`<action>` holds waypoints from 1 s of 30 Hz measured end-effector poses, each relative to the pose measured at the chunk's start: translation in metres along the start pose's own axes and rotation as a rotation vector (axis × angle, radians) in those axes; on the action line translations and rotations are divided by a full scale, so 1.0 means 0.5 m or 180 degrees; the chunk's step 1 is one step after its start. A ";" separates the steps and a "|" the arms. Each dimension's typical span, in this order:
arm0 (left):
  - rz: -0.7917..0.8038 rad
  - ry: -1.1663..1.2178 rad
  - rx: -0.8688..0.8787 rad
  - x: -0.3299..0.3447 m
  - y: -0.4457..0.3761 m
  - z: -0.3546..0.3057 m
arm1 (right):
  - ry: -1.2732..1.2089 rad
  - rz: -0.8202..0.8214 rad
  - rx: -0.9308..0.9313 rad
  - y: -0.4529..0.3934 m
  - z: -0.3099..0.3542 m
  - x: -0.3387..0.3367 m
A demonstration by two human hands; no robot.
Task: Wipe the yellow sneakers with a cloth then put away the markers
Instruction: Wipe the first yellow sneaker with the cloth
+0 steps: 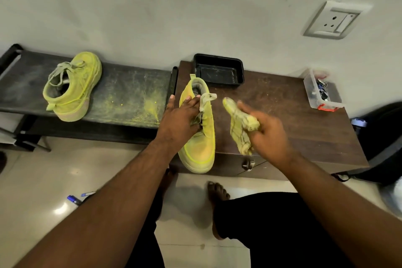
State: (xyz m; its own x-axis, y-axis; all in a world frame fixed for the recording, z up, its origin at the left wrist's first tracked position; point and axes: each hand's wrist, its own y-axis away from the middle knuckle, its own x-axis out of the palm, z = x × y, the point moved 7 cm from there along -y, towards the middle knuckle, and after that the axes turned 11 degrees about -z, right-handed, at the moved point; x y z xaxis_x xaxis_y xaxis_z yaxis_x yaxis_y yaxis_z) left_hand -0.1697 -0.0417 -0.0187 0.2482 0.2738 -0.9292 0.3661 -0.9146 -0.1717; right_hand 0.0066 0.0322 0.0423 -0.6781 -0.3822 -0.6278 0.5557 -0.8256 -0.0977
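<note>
left hand (179,118): grips the near sneaker across the laces and tongue, fingers curled over the top, thumb on the left side
near sneaker (199,137): yellow, toe pointing at the person and hanging just past the front edge of the cabinet; heel end close to the tray; grey-white lace end sticks out to the right of the fingers
right hand (268,130): clenched round a bunched cloth, index finger stretched along it; slightly motion-blurred
cloth (240,126): stained yellow-green, one end poking up and left, other end hanging below the hand; just right of the near sneaker, contact cannot be told
cabinet (304,137): dark wood top, yellow specks on it, metal handle at the front
tray (218,70): black plastic, against the wall behind the near sneaker
clear box (319,91): right rear of the cabinet top, red latch, small dark items inside, too small to identify
bench (121,93): dark, left of the cabinet, dusted with yellow powder
second sneaker (72,85): yellow, lying on its side on the bench, well apart from the hands
markers (79,198): blue-capped, on the floor, partly hidden by the left forearm
wall socket (332,20): white, upper right
writing: no brand or label readable anywhere
feet (217,193): bare, on the tiled floor
</note>
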 end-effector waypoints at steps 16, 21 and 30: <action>-0.0228 -0.0161 -0.0033 -0.005 -0.003 -0.007 | 0.0044 0.0600 0.0561 0.040 -0.033 0.152; -0.0231 -0.0147 -0.0094 -0.013 -0.002 -0.014 | 0.0476 0.0759 0.0483 0.144 -0.018 0.153; -0.0166 -0.0099 -0.0110 -0.017 -0.001 -0.016 | -0.1923 -0.0639 0.2135 0.083 -0.007 0.163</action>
State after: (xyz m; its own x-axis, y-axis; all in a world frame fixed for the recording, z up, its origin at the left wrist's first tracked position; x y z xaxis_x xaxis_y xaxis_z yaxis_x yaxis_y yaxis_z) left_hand -0.1647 -0.0412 -0.0078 0.2003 0.3109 -0.9291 0.4087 -0.8884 -0.2092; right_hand -0.0238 -0.0319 -0.0154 -0.9721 -0.2018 -0.1195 0.1336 -0.8953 0.4250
